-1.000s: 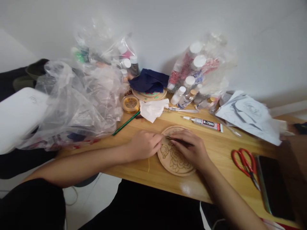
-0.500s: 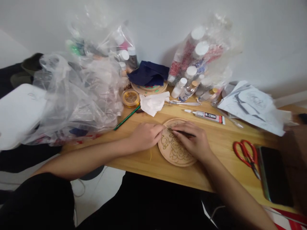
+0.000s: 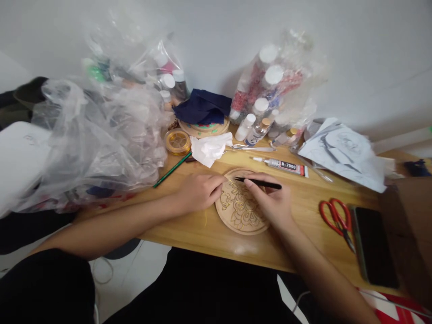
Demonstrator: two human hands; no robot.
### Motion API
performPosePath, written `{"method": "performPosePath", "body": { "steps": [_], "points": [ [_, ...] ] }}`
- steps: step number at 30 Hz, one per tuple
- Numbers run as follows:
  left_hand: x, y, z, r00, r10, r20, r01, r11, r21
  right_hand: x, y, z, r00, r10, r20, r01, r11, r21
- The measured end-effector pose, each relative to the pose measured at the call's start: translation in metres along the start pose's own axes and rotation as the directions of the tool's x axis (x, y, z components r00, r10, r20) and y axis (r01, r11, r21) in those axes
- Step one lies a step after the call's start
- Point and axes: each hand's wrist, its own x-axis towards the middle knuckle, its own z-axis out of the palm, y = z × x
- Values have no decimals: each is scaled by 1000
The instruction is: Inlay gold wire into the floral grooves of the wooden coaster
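Observation:
A round wooden disc (image 3: 241, 225) lies near the table's front edge, its face bearing a flower pattern outlined in gold wire. My right hand (image 3: 275, 202) is closed around black tweezers (image 3: 265, 183), whose tips point left over the disc's upper part. At the disc's left rim my left hand (image 3: 200, 192) is closed, thumb and forefinger pinched together. From beneath it hangs a thin gold wire (image 3: 205, 218); the pinched end is too small to make out clearly. Behind the hands sits a spool of gold wire (image 3: 177, 142).
A glue tube (image 3: 283, 166), white tissue (image 3: 209, 148) and green pencil (image 3: 172, 170) lie behind the disc. Red-handled scissors (image 3: 337, 218) and a phone (image 3: 374, 247) are at right. Plastic bags (image 3: 111, 135) fill the left; small bottles (image 3: 256, 131) stand at the back.
The whole view has shifted slightly left. My right hand has turned the tweezers so more of their black length shows. My left hand stays pinched at the disc's left rim.

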Motion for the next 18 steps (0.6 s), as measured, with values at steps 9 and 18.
{"method": "performPosePath", "body": {
  "steps": [9, 18],
  "points": [
    [-4, -1, 1, 1000, 1, -7, -1, 1000, -15, 16, -2, -3, 992, -3, 129, 16, 995, -99],
    [3, -1, -3, 999, 43, -23, -44, 998, -46, 17, 16, -5, 962, -207, 180, 235, 961, -148]
  ]
}}
